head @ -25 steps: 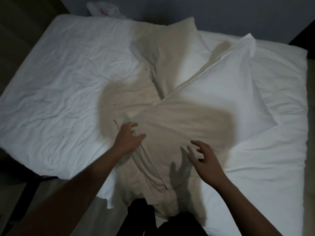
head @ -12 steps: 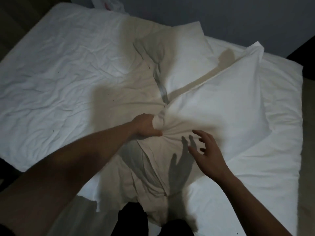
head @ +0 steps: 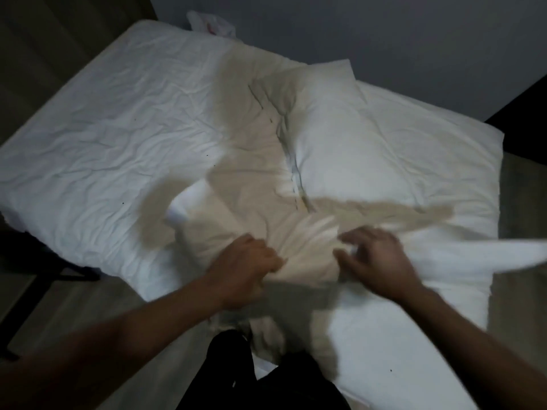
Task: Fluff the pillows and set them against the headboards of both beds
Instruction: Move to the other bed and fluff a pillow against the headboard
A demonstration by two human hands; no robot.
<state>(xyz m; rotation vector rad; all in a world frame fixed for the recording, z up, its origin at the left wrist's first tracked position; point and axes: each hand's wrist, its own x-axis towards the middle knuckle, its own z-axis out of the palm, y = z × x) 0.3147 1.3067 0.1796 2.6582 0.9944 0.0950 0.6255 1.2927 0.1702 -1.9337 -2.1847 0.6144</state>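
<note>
A white pillow [head: 296,241] is lifted off the bed just in front of me, blurred by motion, its ends sticking out at the left and far right. My left hand [head: 245,267] is closed on its near edge. My right hand [head: 376,261] grips the bunched fabric beside it, fingers curled in. A second white pillow [head: 349,137] lies flat on the bed [head: 103,128] behind, one corner up against the grey headboard wall [head: 355,31].
The wrinkled white sheet covers the mattress, whose left half is open. A crumpled white plastic bag [head: 211,23] sits at the bed's top edge. Wooden floor and a dark frame [head: 35,279] show at the left; my dark trousers are below.
The near pillow has been pulled off the bed toward me and swung to lie crosswise. My right hand went from open and hovering to gripping it; the left hand kept its hold.
</note>
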